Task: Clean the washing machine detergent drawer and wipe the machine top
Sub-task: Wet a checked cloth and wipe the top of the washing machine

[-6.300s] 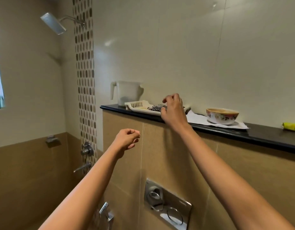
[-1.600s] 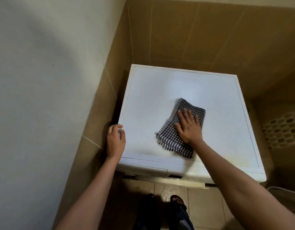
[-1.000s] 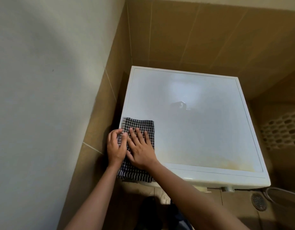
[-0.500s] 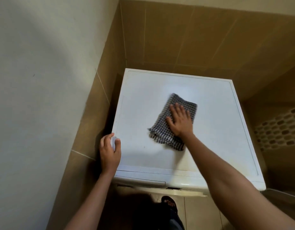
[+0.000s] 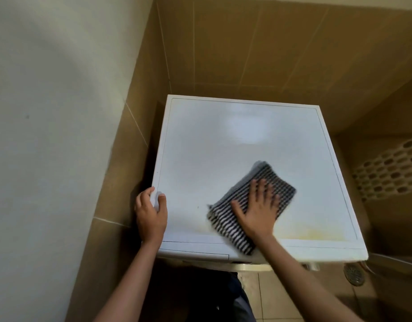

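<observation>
Wiping-the-top step, I'm reckoning. I'm watching the right hand [image 5: 258, 212] pressing a black-and-white checked cloth [image 5: 226, 226] flat onto the white washing machine top [image 5: 223, 147]. Its fingers [image 5: 262, 185] are spreading wide. The cloth is sitting front-centre on the top, one corner hanging over the front lip, and it's blurring like it's mid-swipe. The left hand [image 5: 150, 217] is gripping the top's front-left edge with its fingers curling over it, bracing by the look of it.

For the next move I'm thinking the cloth needs dragging right, onto the yellowish stain strip [image 5: 316, 233] running along the front edge just beside it, probably with more pressure. The narrow white drawer panel [image 5: 195, 254] under the front-left lip is looking shut, though I'm only guessing that's the detergent drawer.

Counting up, I'm seeing one cloth, one machine, two hands and one stain strip. Off to the right there's also one beige perforated plastic basket [image 5: 386, 168] and one round metal floor drain [image 5: 352, 274].
</observation>
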`<state>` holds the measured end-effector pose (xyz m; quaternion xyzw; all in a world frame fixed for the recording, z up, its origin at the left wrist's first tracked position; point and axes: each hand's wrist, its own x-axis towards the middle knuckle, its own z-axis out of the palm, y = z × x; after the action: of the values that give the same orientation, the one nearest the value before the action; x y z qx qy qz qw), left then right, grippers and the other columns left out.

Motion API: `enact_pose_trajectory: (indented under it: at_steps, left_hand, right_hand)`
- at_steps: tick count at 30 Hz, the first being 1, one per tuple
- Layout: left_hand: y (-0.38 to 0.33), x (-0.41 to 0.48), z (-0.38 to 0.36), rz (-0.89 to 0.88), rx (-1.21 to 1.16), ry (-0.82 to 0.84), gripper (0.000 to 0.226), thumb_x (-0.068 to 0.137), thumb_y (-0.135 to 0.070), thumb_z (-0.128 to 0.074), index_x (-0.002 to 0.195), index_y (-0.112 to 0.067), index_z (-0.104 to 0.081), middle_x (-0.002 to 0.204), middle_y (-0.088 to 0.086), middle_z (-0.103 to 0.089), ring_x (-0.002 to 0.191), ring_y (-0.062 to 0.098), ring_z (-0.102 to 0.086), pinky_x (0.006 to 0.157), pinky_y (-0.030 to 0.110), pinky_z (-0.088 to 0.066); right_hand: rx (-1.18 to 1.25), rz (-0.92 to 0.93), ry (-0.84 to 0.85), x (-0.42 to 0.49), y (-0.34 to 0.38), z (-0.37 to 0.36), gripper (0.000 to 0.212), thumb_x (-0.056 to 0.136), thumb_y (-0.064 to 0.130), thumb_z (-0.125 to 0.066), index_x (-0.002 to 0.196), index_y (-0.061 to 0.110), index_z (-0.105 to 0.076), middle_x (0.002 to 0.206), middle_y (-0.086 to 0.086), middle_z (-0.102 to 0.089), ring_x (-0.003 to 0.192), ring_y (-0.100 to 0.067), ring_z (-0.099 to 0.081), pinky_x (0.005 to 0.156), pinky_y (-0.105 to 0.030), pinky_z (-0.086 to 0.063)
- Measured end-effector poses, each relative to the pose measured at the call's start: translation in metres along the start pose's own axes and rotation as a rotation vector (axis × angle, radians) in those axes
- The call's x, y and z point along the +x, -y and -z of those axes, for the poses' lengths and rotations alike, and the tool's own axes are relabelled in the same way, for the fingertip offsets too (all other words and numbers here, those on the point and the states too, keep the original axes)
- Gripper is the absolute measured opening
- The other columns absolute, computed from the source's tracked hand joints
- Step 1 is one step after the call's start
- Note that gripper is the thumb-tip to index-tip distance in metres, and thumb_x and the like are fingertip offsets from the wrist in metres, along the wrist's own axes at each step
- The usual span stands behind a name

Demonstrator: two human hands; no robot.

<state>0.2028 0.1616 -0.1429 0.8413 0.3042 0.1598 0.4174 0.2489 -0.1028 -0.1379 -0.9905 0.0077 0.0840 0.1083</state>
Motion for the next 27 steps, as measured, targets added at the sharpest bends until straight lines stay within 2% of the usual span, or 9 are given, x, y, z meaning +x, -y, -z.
enact_pose_trajectory:
  at_steps: [3, 7, 10, 12, 16, 20, 27]
  left_hand:
    - [0.007, 0.004, -0.002, -0.025, -0.012, -0.033, 0.039, 0.095, -0.035, -0.047, 0.119, -0.007, -0.060, 0.121, 0.012, -0.056, 0.103, 0.032, -0.059, 0.083, 0.051, -0.053]
    - [0.004, 0.006, -0.006, -0.073, 0.042, -0.061, 0.041, 0.093, -0.032, -0.045, 0.113, 0.000, -0.062, 0.114, 0.020, -0.058, 0.099, 0.038, -0.060, 0.086, 0.048, -0.051]
    - [-0.007, 0.011, -0.010, -0.134, 0.133, -0.090, 0.042, 0.092, -0.031, -0.043, 0.110, 0.002, -0.062, 0.113, 0.022, -0.059, 0.100, 0.040, -0.057, 0.085, 0.046, -0.046]
    - [-0.019, 0.014, -0.016, -0.170, 0.187, -0.083, 0.040, 0.092, -0.030, -0.044, 0.111, 0.000, -0.062, 0.116, 0.021, -0.059, 0.104, 0.039, -0.056, 0.087, 0.046, -0.045]
    - [-0.042, 0.017, -0.036, -0.239, 0.235, 0.019, 0.041, 0.091, -0.032, -0.043, 0.115, -0.004, -0.060, 0.119, 0.015, -0.061, 0.110, 0.035, -0.056, 0.092, 0.047, -0.042]
    - [-0.049, 0.011, -0.058, -0.325, 0.257, 0.099, 0.045, 0.089, -0.036, -0.040, 0.118, -0.007, -0.059, 0.120, 0.011, -0.061, 0.113, 0.030, -0.054, 0.095, 0.043, -0.040]
    - [-0.048, -0.002, -0.074, -0.402, 0.369, 0.104, 0.038, 0.093, -0.030, -0.044, 0.117, -0.005, -0.059, 0.121, 0.012, -0.058, 0.118, 0.029, -0.046, 0.098, 0.044, -0.038]
  right_hand:
    - [-0.014, 0.264, -0.008, -0.016, 0.065, -0.023, 0.091, 0.086, 0.072, -0.022, 0.153, 0.012, -0.010, 0.159, -0.014, -0.001, 0.146, -0.031, 0.004, 0.115, -0.050, 0.006]
    - [-0.009, 0.505, 0.082, -0.005, 0.124, -0.031, 0.084, 0.089, 0.072, -0.015, 0.153, 0.018, -0.007, 0.160, -0.008, 0.003, 0.147, -0.030, 0.009, 0.115, -0.053, 0.005]
    - [-0.025, 0.623, 0.116, 0.025, 0.131, -0.024, 0.074, 0.091, 0.067, -0.014, 0.153, 0.027, -0.006, 0.160, -0.001, 0.003, 0.147, -0.021, 0.010, 0.117, -0.050, 0.003]
    - [-0.017, 0.640, 0.118, 0.047, 0.125, -0.018, 0.069, 0.092, 0.063, -0.016, 0.153, 0.030, -0.008, 0.160, 0.001, -0.001, 0.148, -0.019, 0.005, 0.119, -0.047, 0.004]
    - [0.016, 0.535, 0.084, 0.088, 0.099, -0.004, 0.072, 0.087, 0.063, -0.011, 0.151, 0.030, -0.017, 0.160, 0.000, -0.010, 0.148, -0.018, -0.004, 0.119, -0.042, 0.003]
    - [0.007, 0.418, 0.078, 0.126, 0.042, 0.019, 0.077, 0.083, 0.065, -0.007, 0.152, 0.031, -0.013, 0.160, 0.001, -0.007, 0.148, -0.018, -0.002, 0.118, -0.038, 0.006]
    - [-0.003, -0.011, -0.026, 0.126, -0.114, 0.053, 0.079, 0.086, 0.067, -0.004, 0.153, 0.025, -0.009, 0.161, -0.003, -0.003, 0.148, -0.021, -0.001, 0.119, -0.043, 0.000]
